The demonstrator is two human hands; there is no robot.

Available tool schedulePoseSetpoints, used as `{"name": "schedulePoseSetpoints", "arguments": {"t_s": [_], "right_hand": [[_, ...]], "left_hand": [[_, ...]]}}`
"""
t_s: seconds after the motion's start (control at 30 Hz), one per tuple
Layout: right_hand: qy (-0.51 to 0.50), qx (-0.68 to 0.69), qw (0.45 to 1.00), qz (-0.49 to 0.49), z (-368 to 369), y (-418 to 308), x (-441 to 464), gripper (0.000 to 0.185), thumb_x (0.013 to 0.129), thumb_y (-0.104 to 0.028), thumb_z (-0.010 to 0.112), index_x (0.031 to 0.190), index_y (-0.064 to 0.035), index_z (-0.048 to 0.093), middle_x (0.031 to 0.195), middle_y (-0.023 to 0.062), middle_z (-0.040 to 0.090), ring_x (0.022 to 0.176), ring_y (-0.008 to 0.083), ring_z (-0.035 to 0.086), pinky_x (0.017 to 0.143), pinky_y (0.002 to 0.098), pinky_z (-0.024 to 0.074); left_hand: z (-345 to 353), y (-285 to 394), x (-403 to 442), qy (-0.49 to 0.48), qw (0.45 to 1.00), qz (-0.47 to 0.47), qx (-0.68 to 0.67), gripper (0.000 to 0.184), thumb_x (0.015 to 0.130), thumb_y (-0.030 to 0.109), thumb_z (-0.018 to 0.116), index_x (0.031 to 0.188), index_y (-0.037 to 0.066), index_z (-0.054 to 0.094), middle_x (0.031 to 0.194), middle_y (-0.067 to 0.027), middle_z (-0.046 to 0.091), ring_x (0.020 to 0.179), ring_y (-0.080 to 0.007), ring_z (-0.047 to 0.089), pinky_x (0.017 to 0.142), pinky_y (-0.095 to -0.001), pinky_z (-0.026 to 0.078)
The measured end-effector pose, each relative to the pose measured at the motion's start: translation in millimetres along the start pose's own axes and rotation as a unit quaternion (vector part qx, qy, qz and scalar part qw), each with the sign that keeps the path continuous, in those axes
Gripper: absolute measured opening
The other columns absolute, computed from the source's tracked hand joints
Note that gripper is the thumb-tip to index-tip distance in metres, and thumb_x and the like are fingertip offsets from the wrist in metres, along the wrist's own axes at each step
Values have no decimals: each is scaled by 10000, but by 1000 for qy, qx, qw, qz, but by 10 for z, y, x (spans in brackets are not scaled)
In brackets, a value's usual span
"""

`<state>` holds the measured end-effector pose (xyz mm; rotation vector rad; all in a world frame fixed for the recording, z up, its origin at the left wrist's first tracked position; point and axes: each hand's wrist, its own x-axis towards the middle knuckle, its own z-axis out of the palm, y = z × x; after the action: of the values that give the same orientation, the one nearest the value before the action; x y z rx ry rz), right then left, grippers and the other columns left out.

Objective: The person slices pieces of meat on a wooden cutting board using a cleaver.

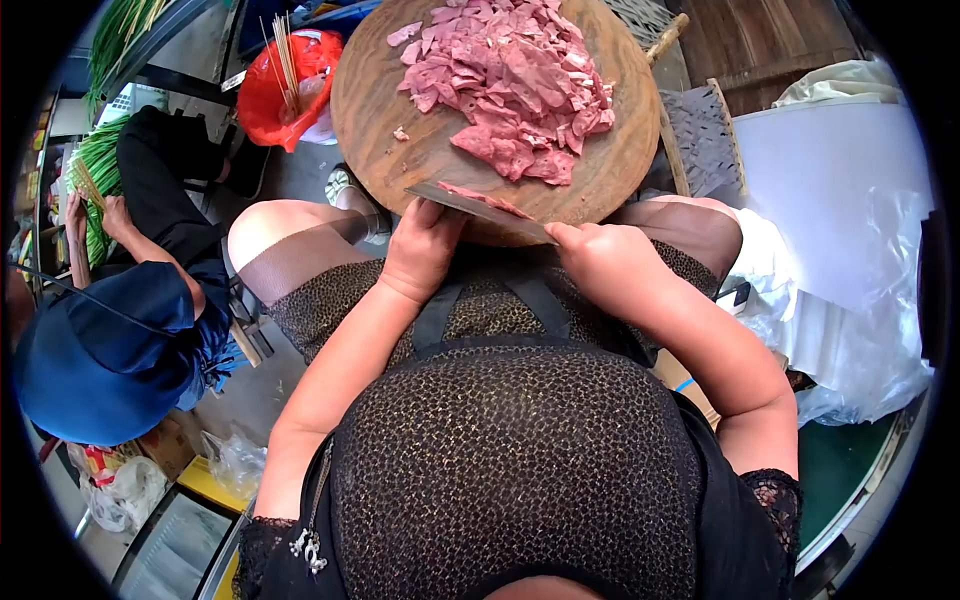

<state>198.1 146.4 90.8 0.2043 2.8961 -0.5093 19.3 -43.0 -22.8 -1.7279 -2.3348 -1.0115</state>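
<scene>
A round wooden chopping block (375, 95) stands between my knees, with a heap of sliced pinkish-red meat (510, 80) on its far part. My right hand (605, 265) is wrapped round the handle end of a knife (470, 204), whose blade lies across the near edge of the block. Along the blade's far side shows a thin strip of the same meat (490, 197). My left hand (425, 245) is closed at the blade's left end. Its fingertips are partly hidden by the blade, so what they grip cannot be made out.
A person in a blue top (110, 340) sits at my left, handling long green stalks (100, 165). A red bag-lined bin (280, 90) with thin sticks stands beyond my left knee. Woven stools (700, 135) and a white board (830, 190) are on the right.
</scene>
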Motion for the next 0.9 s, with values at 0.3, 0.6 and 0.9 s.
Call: {"name": "schedulePoseSetpoints", "arguments": {"t_s": [0.3,0.6,0.9], "right_hand": [[1,40,999,-22,169,-123,550,146,883,-98,524,960,-34,630,723,170,669,704,368,682,619,481,544],[48,73,995,58,157,52,674,220,898,-198,547,997,-60,686,824,201,700,784,391,688,702,514,544],[62,50,996,26,-60,2,36,244,946,-178,553,1109,-46,677,802,187,693,746,360,694,662,478,553]], "left_hand": [[-32,3,37,-5,1000,2,-5,302,795,77,755,1093,54,711,1080,-127,666,995,-345,644,888,-421,539],[-34,-92,68,-6,1000,30,-1,351,793,80,725,1139,52,675,1139,-106,631,1031,-296,632,906,-382,538],[-4,-110,54,6,997,57,57,339,791,87,719,1129,88,689,1110,-75,628,1028,-294,626,880,-380,554]]}}
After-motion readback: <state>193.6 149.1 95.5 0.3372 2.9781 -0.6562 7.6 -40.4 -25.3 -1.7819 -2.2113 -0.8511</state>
